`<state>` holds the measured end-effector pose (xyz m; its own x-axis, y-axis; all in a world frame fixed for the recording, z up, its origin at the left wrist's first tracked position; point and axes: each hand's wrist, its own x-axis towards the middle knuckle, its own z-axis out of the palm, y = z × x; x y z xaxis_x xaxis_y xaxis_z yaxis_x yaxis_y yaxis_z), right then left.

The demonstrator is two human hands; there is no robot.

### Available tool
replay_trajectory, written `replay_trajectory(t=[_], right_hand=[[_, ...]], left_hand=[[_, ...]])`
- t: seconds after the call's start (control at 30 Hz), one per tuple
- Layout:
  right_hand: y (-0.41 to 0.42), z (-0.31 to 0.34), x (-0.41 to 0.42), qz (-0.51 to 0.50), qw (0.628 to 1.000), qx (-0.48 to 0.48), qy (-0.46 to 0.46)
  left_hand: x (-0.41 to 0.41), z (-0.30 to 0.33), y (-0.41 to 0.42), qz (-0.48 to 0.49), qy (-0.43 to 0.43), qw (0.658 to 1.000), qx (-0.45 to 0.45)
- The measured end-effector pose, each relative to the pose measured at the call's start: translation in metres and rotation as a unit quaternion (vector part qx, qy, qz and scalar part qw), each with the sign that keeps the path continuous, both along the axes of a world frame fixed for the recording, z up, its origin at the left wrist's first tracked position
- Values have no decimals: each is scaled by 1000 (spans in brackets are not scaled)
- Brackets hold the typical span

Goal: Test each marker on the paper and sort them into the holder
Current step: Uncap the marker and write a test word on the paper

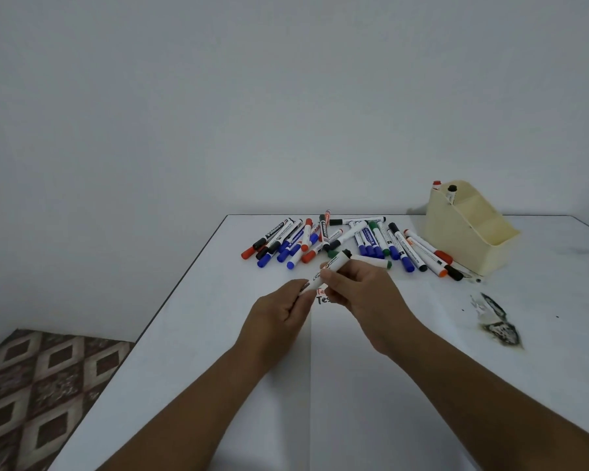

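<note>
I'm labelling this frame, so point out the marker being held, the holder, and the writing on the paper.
held marker (323, 273): head view, on its white barrel.
holder (463, 246): head view, on its cream side wall.
writing (323, 300): head view, on the black letters.

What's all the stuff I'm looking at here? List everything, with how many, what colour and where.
Loose markers: a pile of a few dozen, white barrels with blue, red, black, green and orange caps, at the far side of the table.
Held marker: one, white with a dark cap, above the paper.
Holder: one, cream, far right of the table, two markers standing in its back compartment.
Paper: white sheets, near side, with red and black test writing partly hidden by the hands.
Smudge: one dark stain, right of the paper.
Table: one, white.
Floor covering: brown diamond pattern, lower left.
Left hand: grips the marker's lower end.
Right hand: grips its barrel.
</note>
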<state>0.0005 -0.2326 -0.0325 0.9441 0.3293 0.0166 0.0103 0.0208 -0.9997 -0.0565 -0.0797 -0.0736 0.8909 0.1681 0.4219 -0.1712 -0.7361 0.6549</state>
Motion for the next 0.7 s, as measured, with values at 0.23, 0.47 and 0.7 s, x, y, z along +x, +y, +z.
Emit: replay_trajectory(t=[0.23,0.47,0.7], right_hand=[[-4,-3,-3,-12,998,-28,-55],[-5,17,2,-33,991,-2,-133],[-33,8,37,-51,726,-400,-557]], left_hand=[[3,6,-1,20,36,995,-86],[1,8,-4,-5,35,989,-144],[5,1,0,-16,64,994,-83]])
